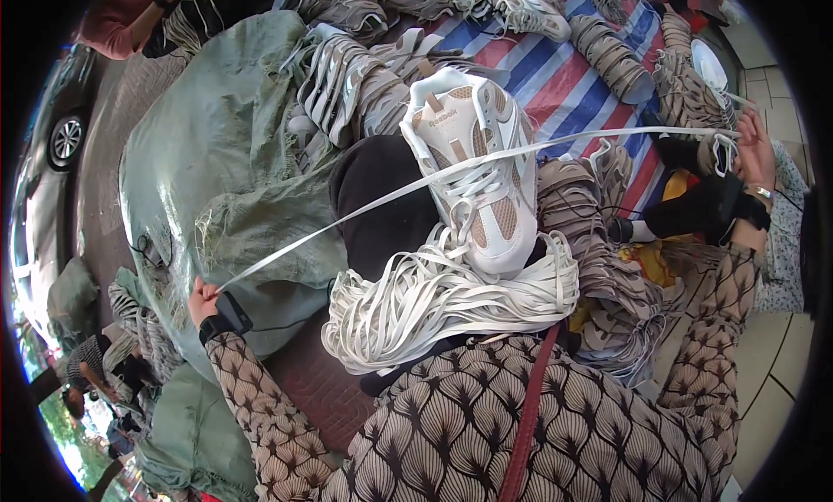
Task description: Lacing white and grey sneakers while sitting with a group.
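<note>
A flat white shoelace (625, 131) stretches across the view between my two widely spread hands, crossing over the lacing area of a sneaker upper (514, 179). That upper is white and beige with tan mesh, and stands propped at my lap, toe toward me. At the far left, my left hand (204, 300) is closed on one end of the lace. My right hand (755, 146), raised at the far right, pinches the other end. Under the toe, a thick bundle of loose white shoelaces (442, 298) lies across my lap. My dark-clad knee (382, 203) shows left of the upper.
Stacked beige shoe uppers (351, 90) lie ahead, and more nested uppers (586, 216) sit to the right. A striped red, white and blue sheet (560, 94) spreads ahead. A big green sack (200, 146) fills the left. Another person's arm (121, 25) shows far left; a car (52, 146) stands beyond.
</note>
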A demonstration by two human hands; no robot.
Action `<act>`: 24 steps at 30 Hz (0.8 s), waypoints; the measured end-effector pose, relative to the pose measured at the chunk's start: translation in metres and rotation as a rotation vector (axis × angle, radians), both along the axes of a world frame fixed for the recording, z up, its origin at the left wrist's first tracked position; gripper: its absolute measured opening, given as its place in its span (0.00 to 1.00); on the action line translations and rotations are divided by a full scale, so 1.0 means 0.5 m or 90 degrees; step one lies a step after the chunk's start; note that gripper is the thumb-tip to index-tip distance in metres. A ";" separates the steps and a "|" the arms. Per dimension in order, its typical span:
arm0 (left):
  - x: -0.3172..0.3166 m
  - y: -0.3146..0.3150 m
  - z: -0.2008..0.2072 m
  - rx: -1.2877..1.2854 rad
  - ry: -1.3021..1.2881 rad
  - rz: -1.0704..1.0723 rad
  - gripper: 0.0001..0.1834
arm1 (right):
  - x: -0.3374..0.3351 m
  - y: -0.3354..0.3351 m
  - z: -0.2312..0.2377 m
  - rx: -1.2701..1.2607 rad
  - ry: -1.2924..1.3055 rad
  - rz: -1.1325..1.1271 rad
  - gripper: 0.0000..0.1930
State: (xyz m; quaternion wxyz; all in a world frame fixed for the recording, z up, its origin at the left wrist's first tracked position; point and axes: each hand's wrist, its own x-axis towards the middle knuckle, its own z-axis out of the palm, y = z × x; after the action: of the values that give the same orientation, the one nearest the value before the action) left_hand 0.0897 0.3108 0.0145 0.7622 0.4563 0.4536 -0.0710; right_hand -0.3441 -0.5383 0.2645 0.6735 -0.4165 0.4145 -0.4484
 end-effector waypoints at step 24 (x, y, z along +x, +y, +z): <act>-0.270 -0.712 0.246 0.521 -0.807 -0.926 0.08 | 0.317 0.489 -0.171 -0.524 0.347 0.730 0.08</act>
State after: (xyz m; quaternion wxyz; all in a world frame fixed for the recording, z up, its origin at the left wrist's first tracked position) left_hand -0.0456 -0.0452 0.1374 0.4214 0.7957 -0.4231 -0.1017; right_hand -0.1854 -0.2937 0.1790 0.4651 -0.8809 0.0839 -0.0277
